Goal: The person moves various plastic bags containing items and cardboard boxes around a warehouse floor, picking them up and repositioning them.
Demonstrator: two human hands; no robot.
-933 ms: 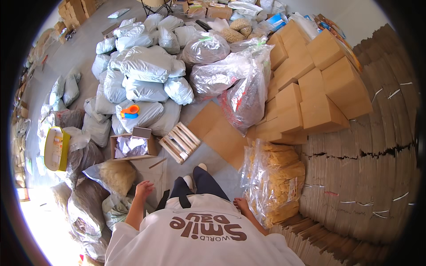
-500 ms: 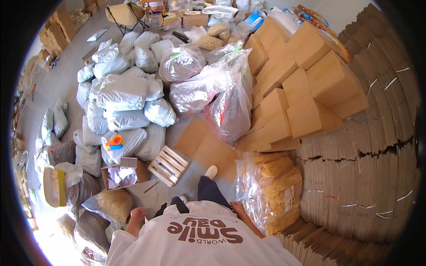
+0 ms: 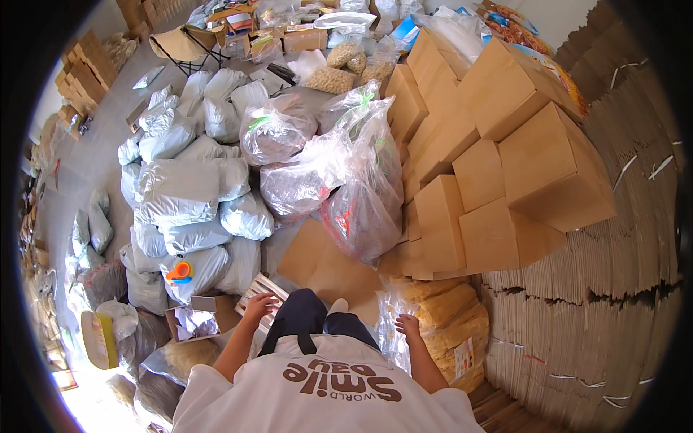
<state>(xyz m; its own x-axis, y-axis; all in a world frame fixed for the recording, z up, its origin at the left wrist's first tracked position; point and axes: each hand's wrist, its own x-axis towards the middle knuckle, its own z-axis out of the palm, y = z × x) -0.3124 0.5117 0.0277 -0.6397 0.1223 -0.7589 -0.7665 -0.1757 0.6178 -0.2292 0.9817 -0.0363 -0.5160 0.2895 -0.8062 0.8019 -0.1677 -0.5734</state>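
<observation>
Grey floor crowded with sacks; left hand (image 3: 258, 307) spread near slatted wooden crate (image 3: 263, 292) at 7 o'clock, right hand (image 3: 408, 326) loosely open on clear plastic-wrapped yellow bundle (image 3: 440, 335); step carefully between them.

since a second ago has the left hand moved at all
Yes. The left hand has come forward from beside the thigh toward the small wooden slat crate on the floor, and now sits at its near edge.

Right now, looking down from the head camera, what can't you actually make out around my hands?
- Left hand: open or closed cannot be told; too small, palm faces away.
- Wooden slat piece: partly behind that hand and the leg.
- Right hand: touching the clear bag or only beside it, too small.
- Open box: crinkled contents unclear.
- Feet: one hidden by the legs.
</observation>
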